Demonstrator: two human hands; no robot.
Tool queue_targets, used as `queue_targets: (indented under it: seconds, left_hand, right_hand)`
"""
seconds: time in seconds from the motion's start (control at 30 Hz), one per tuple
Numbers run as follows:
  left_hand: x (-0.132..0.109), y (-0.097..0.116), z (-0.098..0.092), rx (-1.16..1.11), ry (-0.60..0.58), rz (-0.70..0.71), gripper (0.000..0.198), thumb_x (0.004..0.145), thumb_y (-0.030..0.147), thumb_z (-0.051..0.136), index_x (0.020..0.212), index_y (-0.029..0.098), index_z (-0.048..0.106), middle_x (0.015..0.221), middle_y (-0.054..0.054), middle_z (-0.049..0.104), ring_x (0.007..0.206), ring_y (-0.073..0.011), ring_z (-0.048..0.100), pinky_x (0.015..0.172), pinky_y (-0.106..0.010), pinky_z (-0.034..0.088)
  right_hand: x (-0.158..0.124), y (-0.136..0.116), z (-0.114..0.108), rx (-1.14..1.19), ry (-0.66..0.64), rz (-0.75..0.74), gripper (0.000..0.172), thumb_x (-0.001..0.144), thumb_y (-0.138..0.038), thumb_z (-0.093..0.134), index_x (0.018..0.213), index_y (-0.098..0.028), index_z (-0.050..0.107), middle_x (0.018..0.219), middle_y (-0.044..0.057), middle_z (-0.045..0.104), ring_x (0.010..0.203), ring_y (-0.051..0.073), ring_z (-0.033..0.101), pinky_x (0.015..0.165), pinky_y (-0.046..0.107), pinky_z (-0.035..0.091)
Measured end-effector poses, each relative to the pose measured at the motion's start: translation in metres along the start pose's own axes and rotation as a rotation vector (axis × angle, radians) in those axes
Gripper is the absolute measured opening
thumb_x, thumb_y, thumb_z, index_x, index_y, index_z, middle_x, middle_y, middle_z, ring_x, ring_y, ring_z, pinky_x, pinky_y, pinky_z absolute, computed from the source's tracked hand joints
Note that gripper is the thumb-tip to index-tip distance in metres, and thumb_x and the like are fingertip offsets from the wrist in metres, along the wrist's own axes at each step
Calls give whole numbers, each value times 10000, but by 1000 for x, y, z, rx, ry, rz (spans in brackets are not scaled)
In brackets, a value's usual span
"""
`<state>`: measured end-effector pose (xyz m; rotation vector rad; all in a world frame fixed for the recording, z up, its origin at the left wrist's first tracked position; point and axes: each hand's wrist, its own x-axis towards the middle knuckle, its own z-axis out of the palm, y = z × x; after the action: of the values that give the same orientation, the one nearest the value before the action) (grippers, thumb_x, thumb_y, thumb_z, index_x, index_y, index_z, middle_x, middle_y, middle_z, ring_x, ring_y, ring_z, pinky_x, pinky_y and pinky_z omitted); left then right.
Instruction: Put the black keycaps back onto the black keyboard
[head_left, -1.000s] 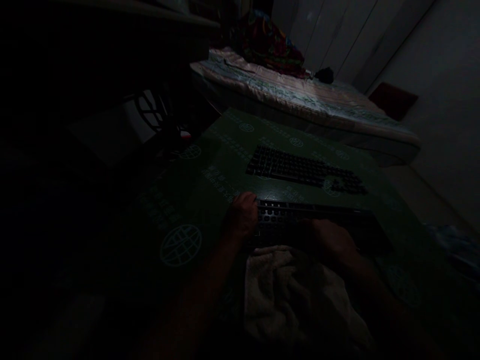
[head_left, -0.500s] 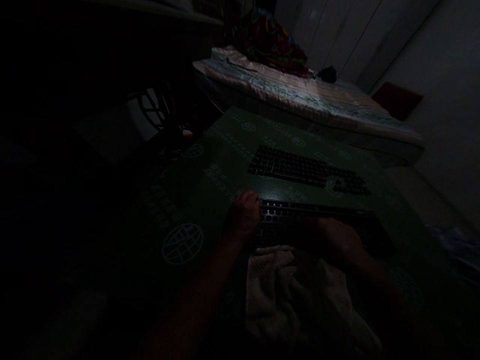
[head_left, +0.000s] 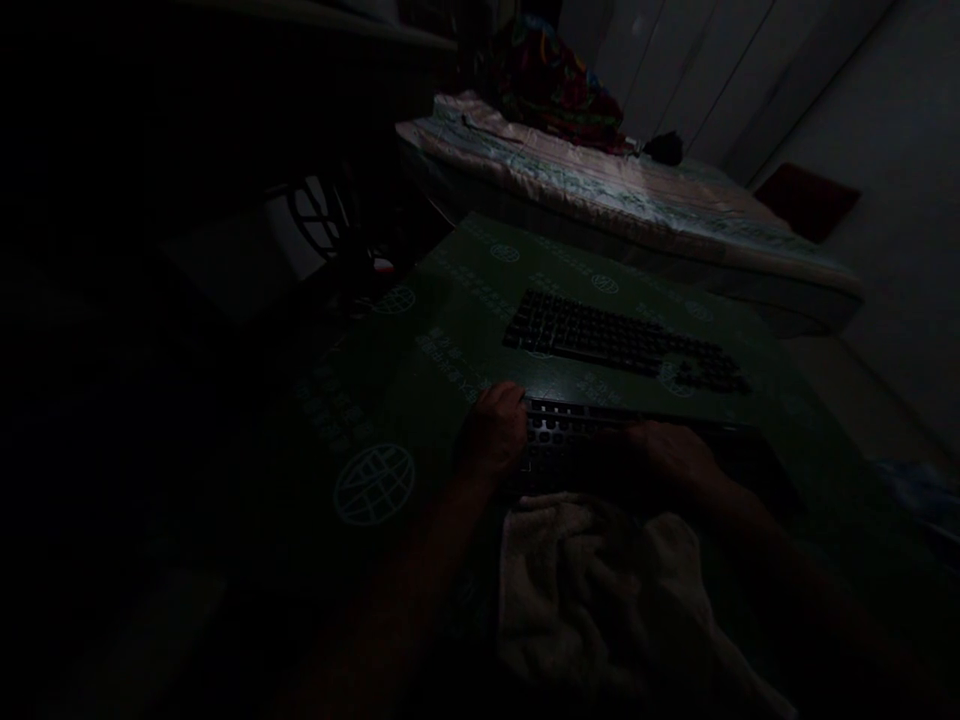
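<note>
A black keyboard base (head_left: 551,425) with its keycaps off lies crosswise on the green table. My left hand (head_left: 496,430) is closed around its left end. Over the middle of the base is my right hand (head_left: 671,455), its fingers curled and pointing left. Darkness hides its fingertips and anything in them. Beyond the base, loose black keycaps (head_left: 600,335) lie set out in the layout of a keyboard, with a gap toward the right. A crumpled light cloth (head_left: 555,580) lies in front of the base, under my right forearm.
The room is very dark. The green table (head_left: 442,400) bears white globe prints and lettering. Behind it stands a bed (head_left: 585,180) with a red patterned blanket (head_left: 559,90). A dark chair or fan-like frame (head_left: 319,215) is at the left.
My right hand has shifted slightly left and away from me over the keyboard base. My left hand keeps its hold. The whole view has moved a little.
</note>
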<state>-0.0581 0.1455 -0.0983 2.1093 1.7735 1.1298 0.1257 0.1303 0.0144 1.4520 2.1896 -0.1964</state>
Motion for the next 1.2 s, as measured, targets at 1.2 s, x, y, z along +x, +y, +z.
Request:
queue_targets:
  seconds: [1.2]
  left_hand:
    - [0, -1, 1, -8, 3, 25, 176, 820, 136, 413, 897, 137, 571, 941, -80, 597, 903, -177, 535, 845, -318, 440]
  right_hand:
    - [6, -7, 5, 84, -2, 161, 317, 789, -253, 445, 1076, -261, 581, 968, 95, 662, 856, 244, 629, 631, 290, 424]
